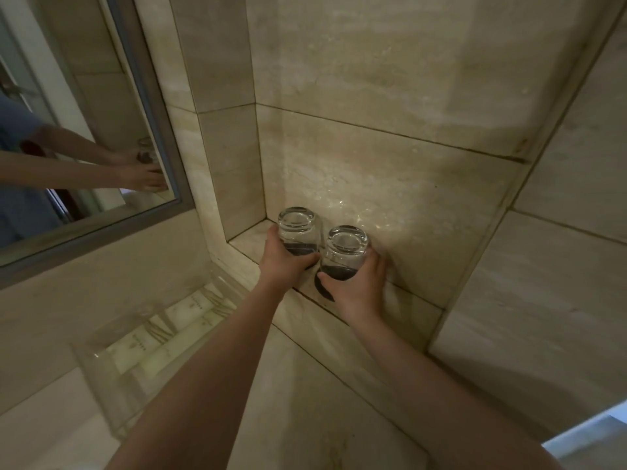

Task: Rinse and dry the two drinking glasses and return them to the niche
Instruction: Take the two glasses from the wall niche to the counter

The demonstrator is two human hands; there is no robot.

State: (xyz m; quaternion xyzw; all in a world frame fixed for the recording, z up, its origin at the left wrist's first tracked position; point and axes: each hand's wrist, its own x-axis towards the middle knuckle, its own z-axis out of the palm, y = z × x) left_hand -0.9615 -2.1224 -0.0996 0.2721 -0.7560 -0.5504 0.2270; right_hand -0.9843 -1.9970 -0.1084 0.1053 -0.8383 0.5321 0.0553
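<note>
My left hand wraps one upturned glass and my right hand the other glass, both at the niche ledge on dark coasters. They look thick-bottomed, hard, slick and breakable, so I grip low around the walls.

Two upturned glasses crowding the niche's left corner; open ledge rightward.

Faint printing marks the packets in the clear box, too blurred to read.
</note>
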